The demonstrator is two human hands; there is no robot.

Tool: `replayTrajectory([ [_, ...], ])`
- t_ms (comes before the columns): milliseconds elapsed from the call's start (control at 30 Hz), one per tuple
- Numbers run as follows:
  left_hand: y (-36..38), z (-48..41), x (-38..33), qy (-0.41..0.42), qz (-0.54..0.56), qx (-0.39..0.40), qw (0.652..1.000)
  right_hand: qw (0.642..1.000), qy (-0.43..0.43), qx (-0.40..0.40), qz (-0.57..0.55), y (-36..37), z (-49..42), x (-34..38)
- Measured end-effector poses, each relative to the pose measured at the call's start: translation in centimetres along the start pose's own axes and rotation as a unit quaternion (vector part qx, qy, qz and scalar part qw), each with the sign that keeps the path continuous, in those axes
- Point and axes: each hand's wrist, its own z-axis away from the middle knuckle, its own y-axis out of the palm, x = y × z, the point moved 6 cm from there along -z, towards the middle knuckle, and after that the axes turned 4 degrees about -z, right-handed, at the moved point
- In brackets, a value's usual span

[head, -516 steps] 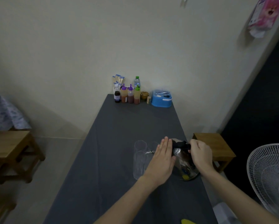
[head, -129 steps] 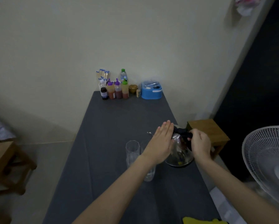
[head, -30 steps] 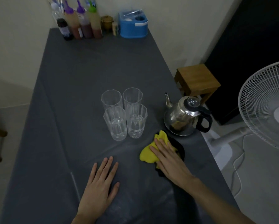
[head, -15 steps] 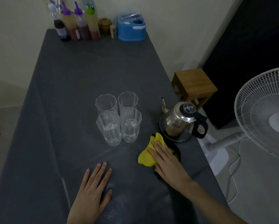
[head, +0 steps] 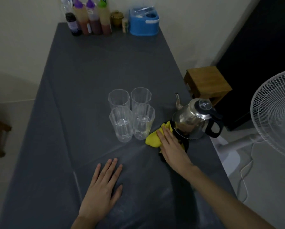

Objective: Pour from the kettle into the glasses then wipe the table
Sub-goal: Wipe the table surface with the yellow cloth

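Cloth (head: 152, 139), yellow with a dark part beneath, is lying on the tabletop (head: 97, 71) against the near-left side of the kettle (head: 191, 118). My right hand (head: 173, 146) is pressing flat on it, fingers straight and close together. The kettle is standing upright at the tabletop's right edge, spout pointing away from me and black handle facing right. Just left of the kettle, four glasses (head: 132, 114) are standing in a tight square, the two nearer ones holding clear liquid. Well to the kettle's near left, my left hand (head: 102, 190) is resting palm down on the tabletop, fingers spread and gripping nothing. Far beyond the kettle, sauce bottles (head: 89, 19) and a blue box (head: 144, 22) are sitting by the wall.
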Motion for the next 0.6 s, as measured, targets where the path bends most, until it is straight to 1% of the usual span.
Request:
replayTrajectory([
  [133, 0.0, 0.0, 0.1, -0.004, -0.009, 0.019, 1.000, 1.000, -0.003, -0.004, -0.006, -0.4, 0.4, 0.4],
  [267, 0.0, 0.1, 0.3, 0.000, -0.004, 0.038, 0.999, 0.997, -0.078, 0.013, 0.001, -0.4, 3.7, 0.4],
  [367, -0.2, 0.2, 0.8, 0.010, 0.001, 0.038, 0.999, 0.989, -0.135, 0.052, 0.038, -0.2, 7.4, 0.0],
  [433, -0.4, 0.8, 2.0, -0.001, -0.005, 0.030, 1.000, 0.982, -0.163, 0.075, 0.057, -0.5, 9.2, -0.3],
  [467, -0.6, 1.4, 3.1, -0.021, -0.003, 0.023, 1.000, 0.983, -0.159, 0.077, 0.058, -0.9, 9.7, -0.4],
  [500, -0.8, 2.1, 4.4, -0.051, -0.001, 0.014, 0.999, 0.986, -0.137, 0.076, 0.056, -1.3, 9.9, -0.5],
  [600, -1.4, 4.3, 7.5, -0.139, -0.003, -0.012, 0.990, 0.997, -0.028, 0.062, 0.045, -1.6, 9.9, 0.0],
])
